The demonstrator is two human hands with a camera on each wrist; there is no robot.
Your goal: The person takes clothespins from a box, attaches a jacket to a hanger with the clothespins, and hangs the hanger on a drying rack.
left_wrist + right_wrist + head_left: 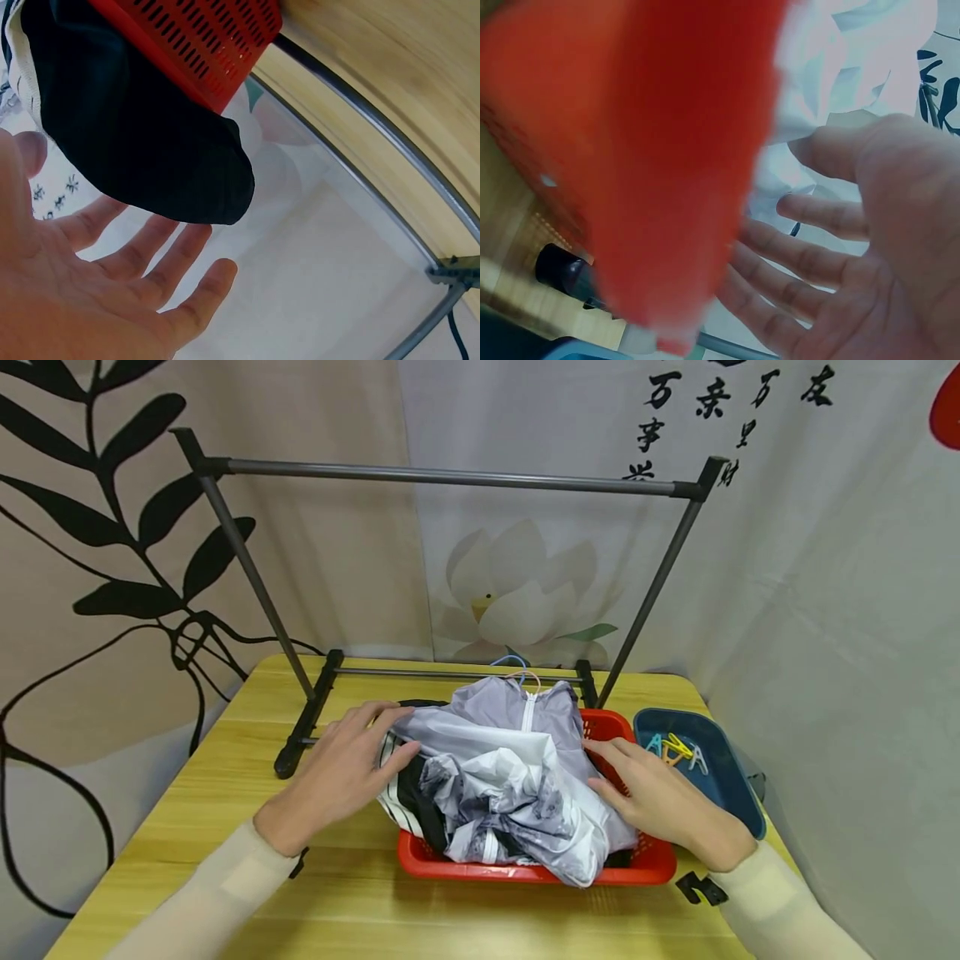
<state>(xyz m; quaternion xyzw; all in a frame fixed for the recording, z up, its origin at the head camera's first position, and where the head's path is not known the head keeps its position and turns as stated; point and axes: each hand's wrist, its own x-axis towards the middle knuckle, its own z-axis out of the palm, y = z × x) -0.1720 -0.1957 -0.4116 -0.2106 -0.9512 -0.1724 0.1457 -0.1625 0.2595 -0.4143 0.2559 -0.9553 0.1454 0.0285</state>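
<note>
A heap of clothes fills the red basket (536, 873) on the table. On top lies a light grey and white garment (517, 760) with a white zipper, a blue hanger hook (512, 658) and a pink one rising behind it. A black cloth (142, 127) and a striped cloth (400, 802) hang over the basket's left side. My left hand (341, 772) is at the heap's left edge, fingers spread, fingertips close to the black cloth. Over the basket's right side, my right hand (656, 789) has its fingers extended beside the grey and white garment.
A grey metal clothes rack (450, 474) stands behind the basket, its feet on the wooden table (300, 893). To the right, a dark blue tray (723, 785) holds several coloured clothespins (677, 747). A patterned curtain (330, 560) hangs behind.
</note>
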